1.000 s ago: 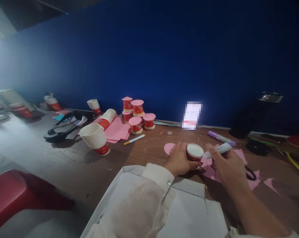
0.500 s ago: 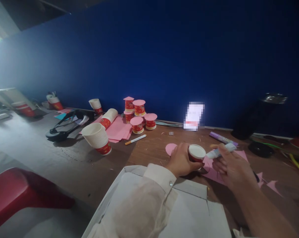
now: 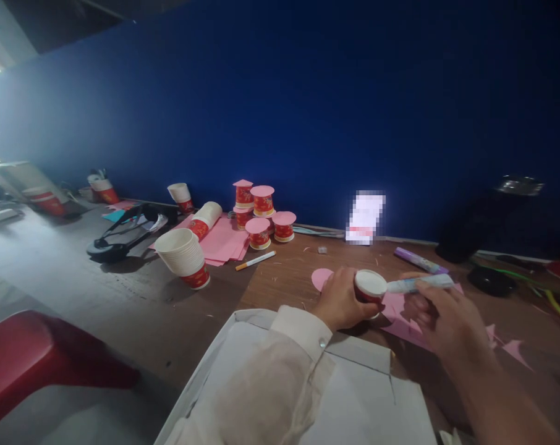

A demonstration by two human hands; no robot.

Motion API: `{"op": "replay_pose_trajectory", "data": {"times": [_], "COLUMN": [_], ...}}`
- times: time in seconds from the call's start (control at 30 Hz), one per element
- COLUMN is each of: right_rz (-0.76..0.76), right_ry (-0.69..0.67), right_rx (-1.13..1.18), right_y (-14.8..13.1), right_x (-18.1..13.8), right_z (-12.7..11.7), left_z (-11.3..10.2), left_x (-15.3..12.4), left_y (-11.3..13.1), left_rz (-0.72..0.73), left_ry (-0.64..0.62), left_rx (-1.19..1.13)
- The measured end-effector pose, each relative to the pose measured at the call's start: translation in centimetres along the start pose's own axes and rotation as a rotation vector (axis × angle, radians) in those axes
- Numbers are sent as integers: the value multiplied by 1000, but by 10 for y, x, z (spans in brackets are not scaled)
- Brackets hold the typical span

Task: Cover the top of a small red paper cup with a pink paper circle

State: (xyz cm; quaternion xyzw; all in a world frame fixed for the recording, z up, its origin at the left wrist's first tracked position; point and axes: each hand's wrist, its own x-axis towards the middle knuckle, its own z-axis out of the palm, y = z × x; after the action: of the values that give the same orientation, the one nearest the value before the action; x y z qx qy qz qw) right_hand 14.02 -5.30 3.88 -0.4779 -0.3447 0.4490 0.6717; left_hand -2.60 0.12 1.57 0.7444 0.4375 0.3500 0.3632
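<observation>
My left hand [image 3: 343,301] is wrapped round a small red paper cup [image 3: 371,285], whose pale round end with a raised rim faces up. In my right hand [image 3: 447,309] is a white and light-blue glue stick [image 3: 412,284], held nearly level with its tip at the right edge of that rim. Whether the tip touches the rim I cannot tell. A pink paper disc [image 3: 321,279] lies just left of my left hand, partly behind it. Cut pink paper [image 3: 403,318] lies beneath my right hand.
Several red cups topped with pink discs [image 3: 263,198] stand stacked at the back. Left of them are pink sheets [image 3: 227,244], a leaning stack of paper cups [image 3: 182,256] and an orange-white marker [image 3: 256,260]. A purple tube [image 3: 420,260] and a lit phone [image 3: 365,216] are behind my hands.
My right hand has shifted slightly right and turned the glue stick from slanting to nearly level, its tip still by the cup's rim. My left hand keeps its hold on the cup.
</observation>
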Motion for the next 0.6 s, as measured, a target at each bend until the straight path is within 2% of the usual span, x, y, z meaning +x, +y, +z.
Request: {"op": "replay_pose_trajectory", "data": {"times": [0.13, 0.3, 0.6], "right_rz": [-63, -99, -173], "right_ry": [40, 65, 155], "right_rx": [-128, -131, -347], "right_y": [3, 7, 11], "right_x": [-3, -2, 1], "right_z": [3, 6, 4], "left_z": [0, -1, 1], "left_x": [1, 0, 0], "left_y": [-1, 0, -4], "left_rz": [4, 4, 38], "left_ry": [-1, -3, 0], "left_rx": [30, 37, -71]}}
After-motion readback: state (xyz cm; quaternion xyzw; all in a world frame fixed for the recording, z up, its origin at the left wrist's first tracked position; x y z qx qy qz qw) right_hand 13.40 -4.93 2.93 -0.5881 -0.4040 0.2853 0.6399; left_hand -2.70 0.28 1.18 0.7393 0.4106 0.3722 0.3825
